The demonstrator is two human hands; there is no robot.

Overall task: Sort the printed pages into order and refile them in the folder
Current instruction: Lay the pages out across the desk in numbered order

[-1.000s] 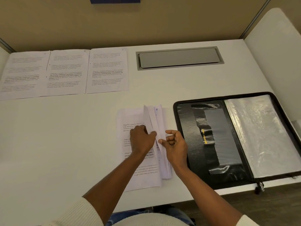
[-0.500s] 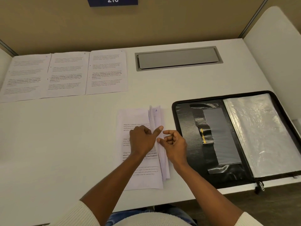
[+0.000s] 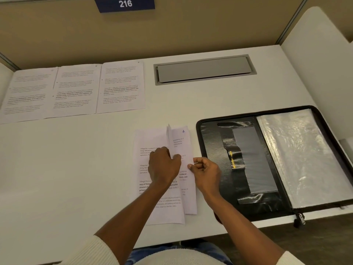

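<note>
Stack: printed sheets (image 3: pixel 152 207) lie flat near the bench's (image 3: pixel 72 169) near edge, about mid-width and just left of the folder. The right edge of the upper sheets is turned up into a raised fold.
Page 4: a sheet (image 3: pixel 181 144) shows to the right of that fold, with a blue handwritten 4 at its top right corner. Its right strip reaches almost to the folder's rim.
Left hand: it (image 3: pixel 163 166) rests on the stack with fingers curled. The thumb stretches right across the fold onto page 4, holding the turned-up sheets back.
Right hand: it (image 3: pixel 206 172) sits between stack and folder. Its thumb and forefinger pinch the right edge of page 4, and the other fingers are curled in.
Folder: a black zip folder (image 3: pixel 210 134) lies open at the bench's near right corner. A clear sleeve (image 3: pixel 298 155) forms its right half, and a gold-lettered strap crosses the left half.
Row: three printed pages (image 3: pixel 78 88) lie side by side along the far left edge, well apart from the stack.
Hatch: a grey lid (image 3: pixel 204 69) is set into the bench at the far edge, right of the row.
Sign: a blue plate (image 3: pixel 125 4) reading 216 hangs on the partition above.
</note>
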